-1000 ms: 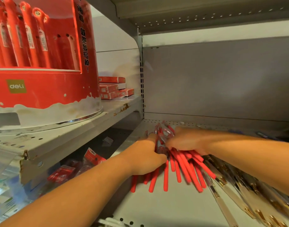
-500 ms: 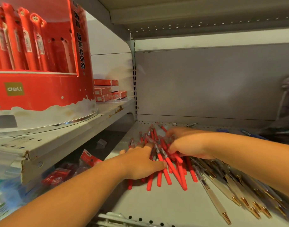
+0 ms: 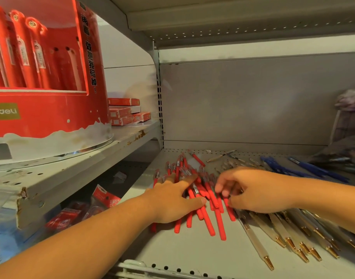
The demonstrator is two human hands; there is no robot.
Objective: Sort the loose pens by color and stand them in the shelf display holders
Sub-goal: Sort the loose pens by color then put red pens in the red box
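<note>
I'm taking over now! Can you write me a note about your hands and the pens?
Left hand: open, lying flat on the red pens.
Right hand: fingers curled over the same pile; I can't tell if it pinches any.
Pens: gold-tipped pens front right, blue pens back right, all lying flat.
Done: colours roughly grouped.
Left: stand each colour in holders; the red display holder is up left.

Grey metal shelving (image 3: 192,256), plain back panel (image 3: 243,101), dim light
</note>
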